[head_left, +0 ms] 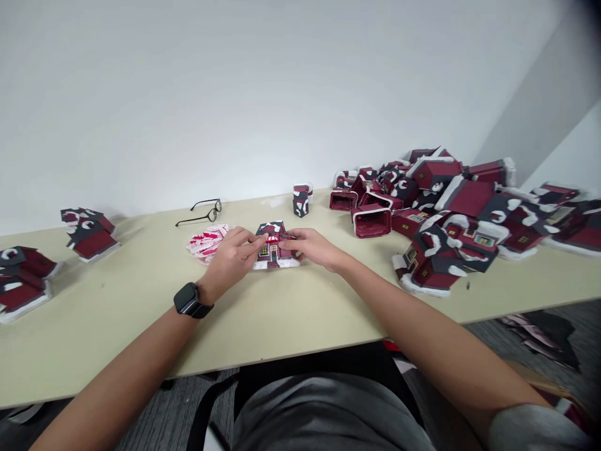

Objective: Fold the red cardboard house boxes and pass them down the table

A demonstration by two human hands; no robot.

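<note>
A small model house point(277, 252) in dark red and dark grey, with white snow-like patches, stands on the table between my hands. Its front, with a door and lit-looking windows, faces me. My right hand point(317, 247) is closed around its right side. With fingers pinched together, my left hand point(233, 254) presses at the left end of a small red-and-white striped awning point(272, 238) above the door. Just left of that hand lies a heap of red-and-white striped pieces point(206, 241), partly hidden behind the fingers.
Folded-open eyeglasses point(212, 215) lie behind the striped heap. A small snow-patched chimney-like block point(301, 200) stands near the wall. Many similar model houses point(436, 250) are piled at right; two more houses point(91, 235) sit at left. The table's front edge point(282, 356) runs close to my body.
</note>
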